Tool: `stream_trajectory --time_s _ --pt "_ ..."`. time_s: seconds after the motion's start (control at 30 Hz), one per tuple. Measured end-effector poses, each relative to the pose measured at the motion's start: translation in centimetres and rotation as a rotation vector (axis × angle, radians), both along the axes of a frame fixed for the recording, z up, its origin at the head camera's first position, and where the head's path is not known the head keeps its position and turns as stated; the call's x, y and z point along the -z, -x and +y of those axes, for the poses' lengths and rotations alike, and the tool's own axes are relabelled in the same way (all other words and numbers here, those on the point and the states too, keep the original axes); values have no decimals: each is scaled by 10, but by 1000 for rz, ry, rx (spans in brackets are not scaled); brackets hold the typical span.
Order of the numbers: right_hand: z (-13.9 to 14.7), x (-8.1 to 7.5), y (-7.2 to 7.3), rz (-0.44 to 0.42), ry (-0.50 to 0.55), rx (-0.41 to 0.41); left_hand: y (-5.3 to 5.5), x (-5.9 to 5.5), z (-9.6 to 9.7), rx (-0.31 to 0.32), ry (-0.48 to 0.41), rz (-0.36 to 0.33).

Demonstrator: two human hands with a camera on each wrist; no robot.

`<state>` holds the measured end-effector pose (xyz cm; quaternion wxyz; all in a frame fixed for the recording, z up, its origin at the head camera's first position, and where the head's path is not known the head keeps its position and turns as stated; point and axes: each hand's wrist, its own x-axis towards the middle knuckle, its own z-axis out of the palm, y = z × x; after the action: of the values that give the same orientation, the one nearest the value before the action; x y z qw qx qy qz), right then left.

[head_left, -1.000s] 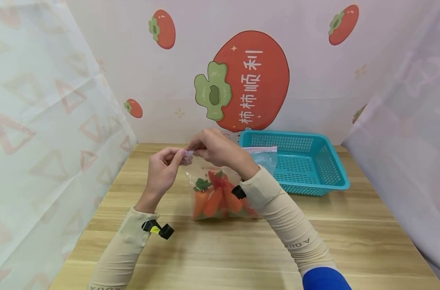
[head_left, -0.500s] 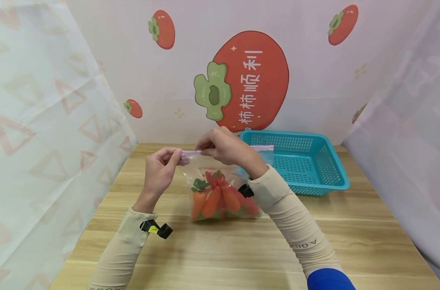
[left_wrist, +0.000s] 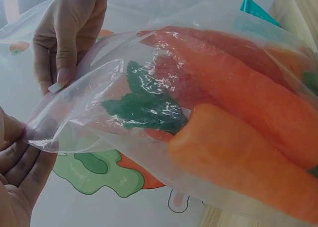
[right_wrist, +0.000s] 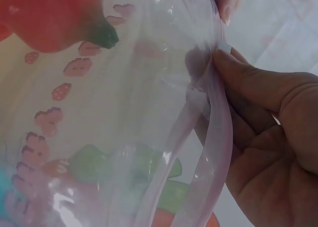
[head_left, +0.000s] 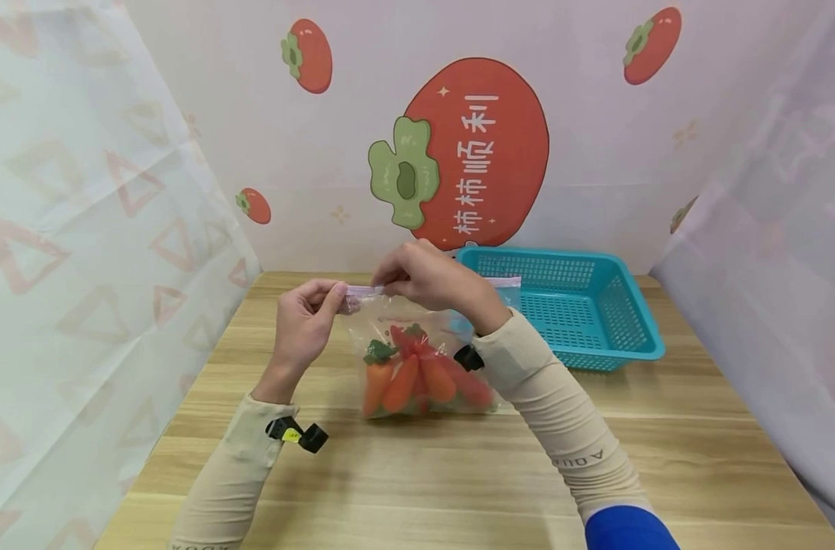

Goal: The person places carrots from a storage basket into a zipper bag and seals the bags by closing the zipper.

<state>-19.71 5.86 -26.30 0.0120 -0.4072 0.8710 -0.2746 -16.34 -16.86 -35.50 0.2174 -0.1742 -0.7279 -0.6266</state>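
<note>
A clear zip bag [head_left: 372, 319] with a pink zip rim stands upright on the table. Inside are several carrots [left_wrist: 238, 157] with green tops and a red pepper-like vegetable [right_wrist: 54, 18] with a green stem. My left hand [head_left: 305, 325] pinches the bag's upper left corner between thumb and fingers. Close beside it, my right hand [head_left: 431, 283] pinches a small white zip slider [right_wrist: 224, 47] on the rim. In the right wrist view, the two rim strips stand apart on one side of the slider. My right forearm hides part of the bag in the head view.
A teal perforated basket [head_left: 637, 321] stands behind and to the right of the bag, near the back edge of the wooden table [head_left: 403, 489]. Patterned white cloth walls [head_left: 307, 145] enclose the back and both sides.
My right hand has slid a short way right along the rim, away from my left hand, and then stays nearly still. My left hand has shifted slightly left, keeping its pinch.
</note>
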Motion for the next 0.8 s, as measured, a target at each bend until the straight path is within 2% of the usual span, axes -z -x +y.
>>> stream_trajectory --time_s 0.33,0.53,0.8 --pt "11 1 1 33 -11 -1 1 3 -2 -14 1 19" --pt "24 6 3 9 -7 21 0 8 -7 -4 -44 -6" --pt "31 4 5 -12 1 -31 2 6 -4 13 -39 15"
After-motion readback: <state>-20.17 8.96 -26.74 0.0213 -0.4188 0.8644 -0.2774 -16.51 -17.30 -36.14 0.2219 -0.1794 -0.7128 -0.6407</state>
